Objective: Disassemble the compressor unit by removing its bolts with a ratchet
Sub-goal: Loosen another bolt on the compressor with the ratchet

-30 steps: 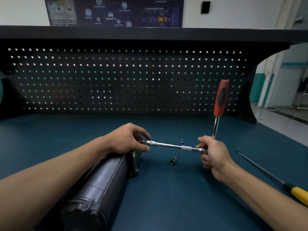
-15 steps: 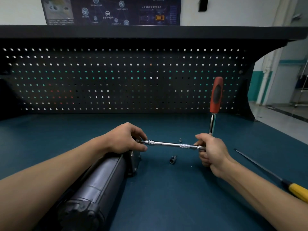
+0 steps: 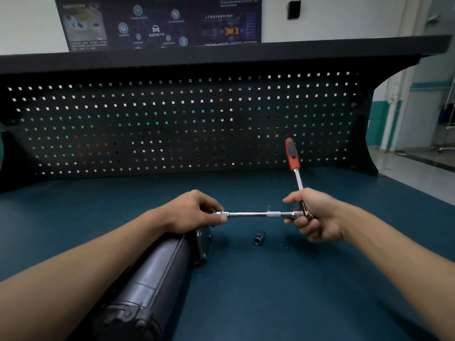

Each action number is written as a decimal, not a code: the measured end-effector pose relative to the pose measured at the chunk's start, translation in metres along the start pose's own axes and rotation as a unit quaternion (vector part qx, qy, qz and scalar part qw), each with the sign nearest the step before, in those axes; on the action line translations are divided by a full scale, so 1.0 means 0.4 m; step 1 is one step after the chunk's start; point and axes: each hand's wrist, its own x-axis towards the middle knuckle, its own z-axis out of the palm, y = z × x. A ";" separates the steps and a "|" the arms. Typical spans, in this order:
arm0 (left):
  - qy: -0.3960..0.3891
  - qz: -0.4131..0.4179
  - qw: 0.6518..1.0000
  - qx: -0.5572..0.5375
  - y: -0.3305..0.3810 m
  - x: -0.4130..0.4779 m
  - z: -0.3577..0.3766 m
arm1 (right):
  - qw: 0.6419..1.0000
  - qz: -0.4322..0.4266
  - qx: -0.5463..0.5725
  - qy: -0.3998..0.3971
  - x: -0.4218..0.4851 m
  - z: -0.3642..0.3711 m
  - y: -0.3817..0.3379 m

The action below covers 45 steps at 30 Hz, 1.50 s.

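Dark grey and cylindrical: compressor (image 3: 152,274) logged at lower left, lying on its side on teal bench (image 3: 270,303), far end pointing toward frame centre.

Noted left hand (image 3: 194,212) over that far end, thumb and fingers pinching the left tip of a steel extension bar (image 3: 253,214). Bar seen level across frame centre, running right into the ratchet (image 3: 293,157) head.

Found right hand (image 3: 317,215) right of centre, fingers curled round the ratchet at its head, gripping it. Red handle standing up from the fist, leaning slightly left against the pegboard (image 3: 172,124).

Cannot tell whether the bar's tip sits on a bolt; hidden by the left fingers.

Recorded loose socket (image 3: 259,238) lying on the bench below the bar, between the hands, apart from both. Recorded small upright piece (image 3: 268,207) just behind the bar; too small to identify.

Logged black pegboard across the rear of the bench and dark poster (image 3: 157,20) on the wall at top.
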 end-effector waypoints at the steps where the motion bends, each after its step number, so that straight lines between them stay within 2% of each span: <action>1: -0.006 0.000 1.000 -0.004 0.001 0.000 0.001 | 0.999 -0.025 -0.010 0.028 0.005 0.004 0.000; 5: -0.010 -0.004 1.000 -0.017 0.001 0.001 0.001 | 0.963 -0.206 -0.077 0.154 0.015 0.019 0.032; 8: -0.010 -0.006 1.000 -0.014 0.005 -0.001 0.000 | 0.929 -0.319 -0.070 0.173 0.008 0.019 0.054; 12: -0.008 -0.011 1.000 0.000 0.010 -0.005 -0.001 | 0.891 -0.393 -0.100 0.206 0.007 0.025 0.071; 13: -0.007 -0.012 1.000 -0.001 0.011 -0.006 -0.001 | 0.867 -0.432 -0.123 0.218 0.007 0.028 0.075; 16: -0.002 -0.012 1.000 -0.013 0.011 -0.005 -0.001 | 0.765 -0.579 -0.176 0.222 0.011 0.024 0.086; 20: -0.007 -0.017 1.000 -0.001 0.011 -0.007 -0.001 | 0.706 -0.639 -0.220 0.214 0.029 0.000 0.089; 23: -0.021 -0.015 1.000 0.010 0.012 -0.007 -0.004 | 0.632 -0.677 -0.290 0.240 0.042 -0.008 0.098; 25: -0.032 -0.007 0.999 0.009 0.012 -0.006 -0.007 | 0.619 -0.686 -0.292 0.247 0.049 -0.010 0.097; 29: -0.031 -0.001 1.000 0.004 0.010 -0.006 -0.007 | 0.629 -0.683 -0.275 0.250 0.061 -0.009 0.099; 37: 0.001 -0.028 0.998 0.058 0.009 0.000 -0.010 | 0.678 -0.635 -0.259 0.264 0.046 0.002 0.100; 39: -0.002 -0.027 0.998 0.060 0.010 0.001 -0.012 | 0.719 -0.582 -0.277 0.259 0.037 0.001 0.097; 41: -0.003 -0.024 0.998 0.058 0.011 0.002 -0.014 | 0.794 -0.487 -0.277 0.236 0.019 0.007 0.084; 43: 0.000 -0.021 0.998 0.063 0.013 0.002 -0.013 | 0.873 -0.392 -0.203 0.207 0.004 0.011 0.065; 45: 0.005 -0.019 0.998 0.065 0.013 0.002 -0.013 | 0.926 -0.310 -0.130 0.174 -0.005 0.013 0.047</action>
